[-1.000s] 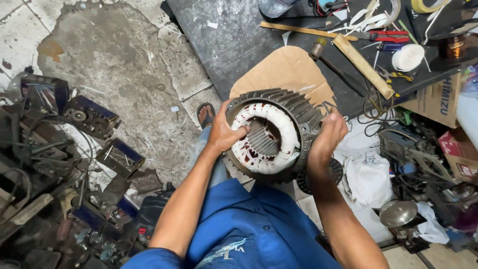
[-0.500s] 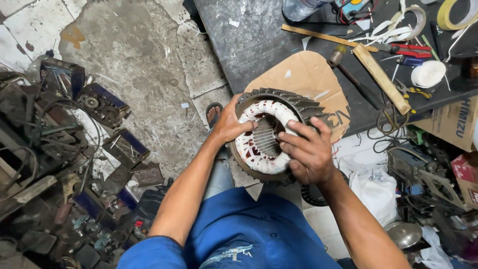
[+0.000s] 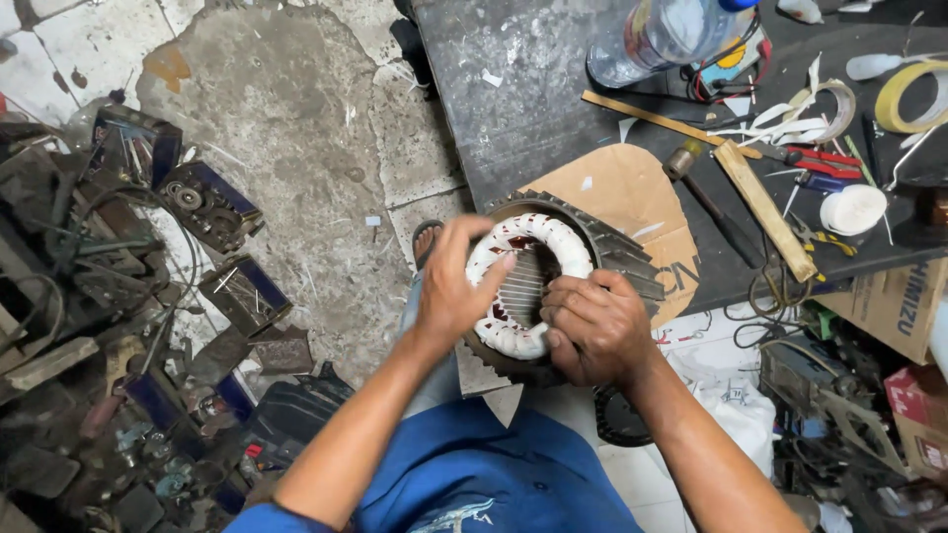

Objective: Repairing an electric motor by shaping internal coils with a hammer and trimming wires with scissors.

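**Both hands on the stator's white winding ring**

At the centre of the frame a finned motor stator (image 3: pixel 553 276) rests tipped toward the person, its open face turned up to the eye, propped against the near edge of the dark work table (image 3: pixel 513 118) and partly over a piece of brown cardboard (image 3: pixel 632 188). Held that way, the white-wrapped winding ring (image 3: pixel 533 247) and the slotted bore inside it are easy to see and reach.

The left hand (image 3: pixel 456 281) lies curled over the ring's left side, fingers bent onto the white wrapping, seemingly steadying the housing so it does not roll. The right hand (image 3: pixel 592 326) is closed in a narrow pinch at the ring's lower right edge; what, if anything, sits between those fingertips I cannot tell.

Tools sit within arm's reach in the upper right of the frame: a wooden stick (image 3: pixel 765 207), red-handled pliers (image 3: pixel 820 163), rolls of tape (image 3: pixel 913 94), a clear plastic bottle (image 3: pixel 662 35). Along the left edge, on the cracked concrete floor (image 3: pixel 296 118), lies a heap of dark scrap parts (image 3: pixel 128 296), well apart from the work.
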